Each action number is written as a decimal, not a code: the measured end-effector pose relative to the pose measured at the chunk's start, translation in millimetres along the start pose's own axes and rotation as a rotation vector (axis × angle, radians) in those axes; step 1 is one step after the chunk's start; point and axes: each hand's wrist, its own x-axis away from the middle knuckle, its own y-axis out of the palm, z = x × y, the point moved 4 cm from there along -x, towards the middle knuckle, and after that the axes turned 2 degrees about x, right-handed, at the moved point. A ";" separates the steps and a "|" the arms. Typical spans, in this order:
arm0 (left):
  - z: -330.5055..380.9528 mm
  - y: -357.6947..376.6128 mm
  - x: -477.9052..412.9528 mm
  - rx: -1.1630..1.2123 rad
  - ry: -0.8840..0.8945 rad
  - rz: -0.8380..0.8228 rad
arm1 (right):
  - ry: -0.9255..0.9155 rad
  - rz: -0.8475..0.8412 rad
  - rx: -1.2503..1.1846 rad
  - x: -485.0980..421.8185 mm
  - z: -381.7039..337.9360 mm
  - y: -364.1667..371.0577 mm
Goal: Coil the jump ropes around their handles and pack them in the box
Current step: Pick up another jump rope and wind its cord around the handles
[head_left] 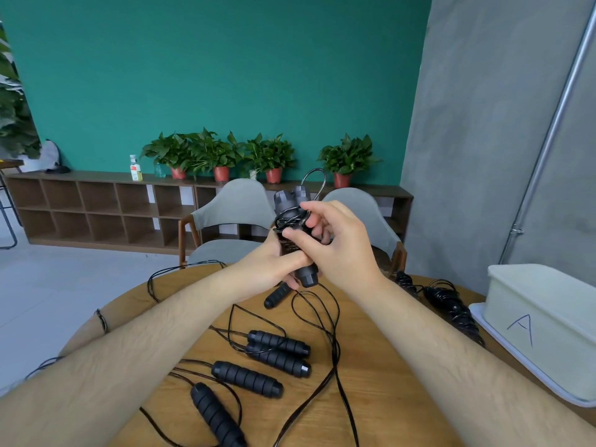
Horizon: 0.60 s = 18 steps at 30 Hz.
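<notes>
Left grip [270,267], right grip [337,245] round half-hidden handles [290,200]

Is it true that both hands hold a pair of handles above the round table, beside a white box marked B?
No: the head view shows the white box marked A, not B. Left hand and right hand do hold the pair of handles above the round table.

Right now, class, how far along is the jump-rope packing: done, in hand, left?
Done: coiled bundles lie beside the box. In hand: the left hand grips paired handles while the right hand pinches rope partly wound round them. Left: loose handles and ropes on the table; nothing visibly boxed.
</notes>
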 end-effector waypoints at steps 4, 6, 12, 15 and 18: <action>6.6 3.4 2.3 -0.080 0.033 -0.013 | -0.081 0.112 0.073 2.9 -2.0 2.6; 6.6 8.1 3.9 0.048 0.012 -0.049 | -0.130 0.170 0.087 1.7 -0.7 0.0; -1.1 4.8 -0.7 0.434 -0.050 0.025 | -0.201 0.142 0.035 0.1 -3.6 -0.3; -1.4 0.0 -0.1 0.467 -0.037 0.030 | -0.181 0.111 -0.027 -0.7 -0.6 -4.8; 1.9 -0.7 0.8 0.394 -0.049 0.001 | -0.142 -0.027 -0.081 -5.1 -2.9 -4.8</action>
